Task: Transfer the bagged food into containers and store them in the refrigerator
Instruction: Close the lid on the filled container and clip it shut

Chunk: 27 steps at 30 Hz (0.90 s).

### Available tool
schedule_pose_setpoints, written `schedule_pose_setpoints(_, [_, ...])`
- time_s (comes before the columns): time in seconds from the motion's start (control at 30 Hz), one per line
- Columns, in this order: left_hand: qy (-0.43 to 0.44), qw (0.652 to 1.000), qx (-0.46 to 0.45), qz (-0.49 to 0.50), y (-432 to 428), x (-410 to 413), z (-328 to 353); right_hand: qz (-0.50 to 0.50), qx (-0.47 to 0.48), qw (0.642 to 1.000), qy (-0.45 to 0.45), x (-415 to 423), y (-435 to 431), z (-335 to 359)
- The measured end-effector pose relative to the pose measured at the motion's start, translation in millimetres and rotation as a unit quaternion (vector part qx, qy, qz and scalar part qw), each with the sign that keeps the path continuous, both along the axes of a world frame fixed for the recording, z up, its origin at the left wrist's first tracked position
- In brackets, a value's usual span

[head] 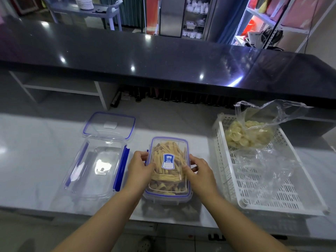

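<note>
A clear container with a blue-rimmed lid sits on the white counter, filled with yellow strips of food. My left hand grips its left side, thumb on the lid. My right hand grips its right side, fingers curled over the lid edge. To the left stands an empty clear container with blue clips, its lid lying behind it. A plastic bag of pale round slices rests in the white basket.
An empty crumpled plastic bag lies in the basket. A raised black counter runs along the back. Shelves and a glass-door cabinet stand beyond it. The counter's front edge is close to me.
</note>
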<state>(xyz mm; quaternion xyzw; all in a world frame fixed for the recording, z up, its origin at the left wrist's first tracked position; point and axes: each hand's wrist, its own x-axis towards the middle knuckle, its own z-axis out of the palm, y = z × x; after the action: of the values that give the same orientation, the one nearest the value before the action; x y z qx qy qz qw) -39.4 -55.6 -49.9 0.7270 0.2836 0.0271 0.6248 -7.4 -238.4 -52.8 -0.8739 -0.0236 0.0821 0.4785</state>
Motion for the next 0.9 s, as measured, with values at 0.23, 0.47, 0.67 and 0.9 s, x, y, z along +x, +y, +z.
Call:
schedule_pose_setpoints(0.23, [-0.015,1.000,0.002,-0.005,-3,-13,-6,-0.009,0.026,1.000,0.015,-9,1,-1])
schedule_pose_setpoints(0.47, [0.112,0.984,-0.135,-0.014,11,-2,4,-0.060,0.110,0.989,0.081,3,3,3])
schedule_pose_setpoints(0.67, [0.091,0.987,-0.132,-0.004,17,0,3,-0.100,0.142,0.961,0.214,7,5,5])
schedule_pose_setpoints(0.9, [-0.031,0.993,0.109,-0.022,4,-10,-8,-0.112,0.155,0.958,0.212,4,2,5])
